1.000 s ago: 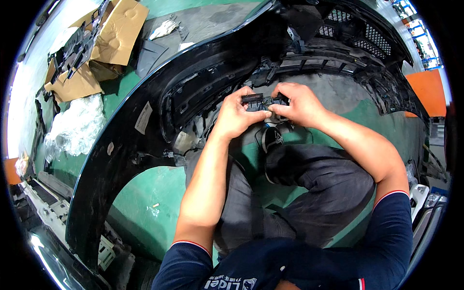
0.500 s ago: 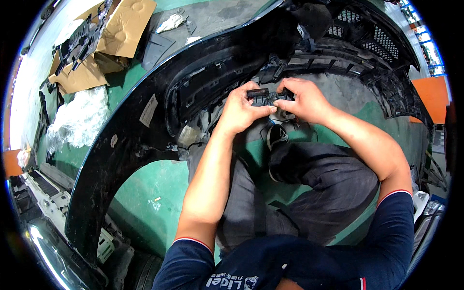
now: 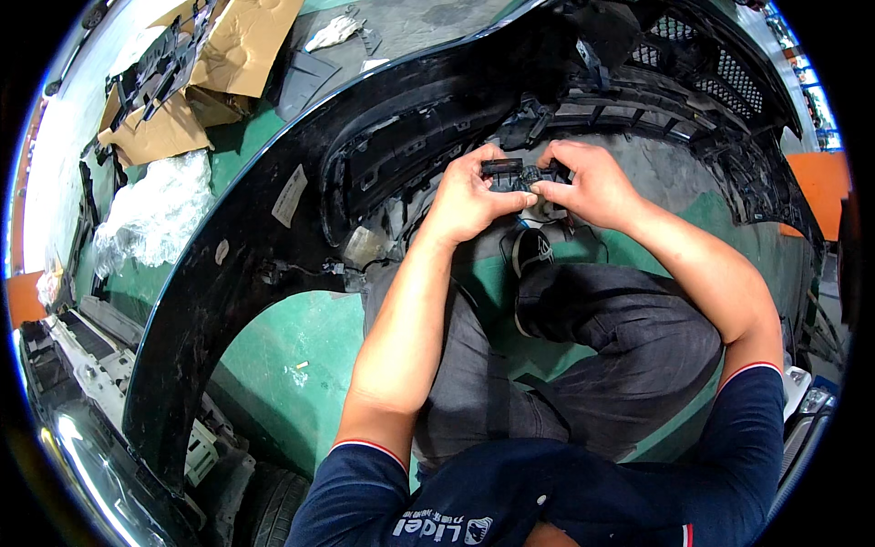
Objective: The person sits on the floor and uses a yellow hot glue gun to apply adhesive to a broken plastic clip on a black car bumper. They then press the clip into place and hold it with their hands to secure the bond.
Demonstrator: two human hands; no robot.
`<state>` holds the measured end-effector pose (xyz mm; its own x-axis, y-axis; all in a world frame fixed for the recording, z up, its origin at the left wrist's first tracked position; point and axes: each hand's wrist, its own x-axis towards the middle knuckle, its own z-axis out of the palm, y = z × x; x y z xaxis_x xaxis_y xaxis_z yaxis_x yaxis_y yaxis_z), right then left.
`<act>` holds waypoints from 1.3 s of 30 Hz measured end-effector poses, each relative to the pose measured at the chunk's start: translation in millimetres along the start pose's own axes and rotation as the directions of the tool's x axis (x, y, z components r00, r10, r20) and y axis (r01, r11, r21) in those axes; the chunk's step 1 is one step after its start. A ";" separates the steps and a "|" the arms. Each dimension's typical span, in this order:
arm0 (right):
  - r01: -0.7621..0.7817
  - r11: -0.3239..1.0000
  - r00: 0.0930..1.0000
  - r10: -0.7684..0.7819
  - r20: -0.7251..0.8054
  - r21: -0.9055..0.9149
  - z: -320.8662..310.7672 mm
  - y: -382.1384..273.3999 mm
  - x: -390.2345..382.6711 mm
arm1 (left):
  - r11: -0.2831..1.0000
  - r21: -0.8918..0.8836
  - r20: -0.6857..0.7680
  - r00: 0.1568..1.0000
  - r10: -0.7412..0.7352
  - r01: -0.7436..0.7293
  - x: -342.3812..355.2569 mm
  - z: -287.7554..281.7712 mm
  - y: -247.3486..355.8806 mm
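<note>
A small black plastic part, which looks like a connector or clip housing, is gripped between my two hands above the inside of a car bumper. My left hand pinches its left side, thumb along the lower edge. At its right end my right hand closes thumb and fingers around the dark piece there. Thin wires hang just below the hands, and the fingers partly hide the part. The large black bumper cover curves around me, its inner face turned up.
A cardboard box of black plastic parts stands at the far left, with crumpled clear plastic wrap before it. White gloves lie beyond the bumper. My dark shoe is under the hands. A tyre is at lower left.
The view has shifted slightly, so the whole scene sits a little further right. Both hands keep hold of the black part, and my right thumb has moved nearer to the left one.
</note>
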<state>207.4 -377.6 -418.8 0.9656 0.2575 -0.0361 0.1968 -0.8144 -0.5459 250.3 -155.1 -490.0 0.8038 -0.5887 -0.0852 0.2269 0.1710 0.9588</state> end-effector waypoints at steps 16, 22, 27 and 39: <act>0.010 1.000 1.000 -0.010 -0.014 -0.011 1.3 -8.0 4.2 | 1.000 0.014 -0.010 1.000 -0.001 0.001 -3.9 -5.6 -0.8; 0.026 0.999 1.000 -0.027 -0.013 -0.025 2.0 -6.4 3.9 | 0.999 -0.031 -0.008 1.000 -0.007 0.006 -6.2 -4.2 6.3; 0.006 1.000 1.000 -0.006 -0.010 -0.016 2.6 -10.0 4.5 | 1.000 0.022 -0.018 1.000 0.006 -0.005 -7.3 -6.2 7.8; 0.010 1.000 1.000 -0.010 -0.022 0.004 2.3 -11.6 3.5 | 0.998 0.041 -0.013 0.999 0.051 -0.050 -6.8 -7.1 3.6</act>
<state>208.2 -366.1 -414.6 0.9671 0.2542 -0.0124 0.2057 -0.8097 -0.5497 249.5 -144.9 -487.9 0.8216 -0.5687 -0.0399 0.1633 0.1677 0.9722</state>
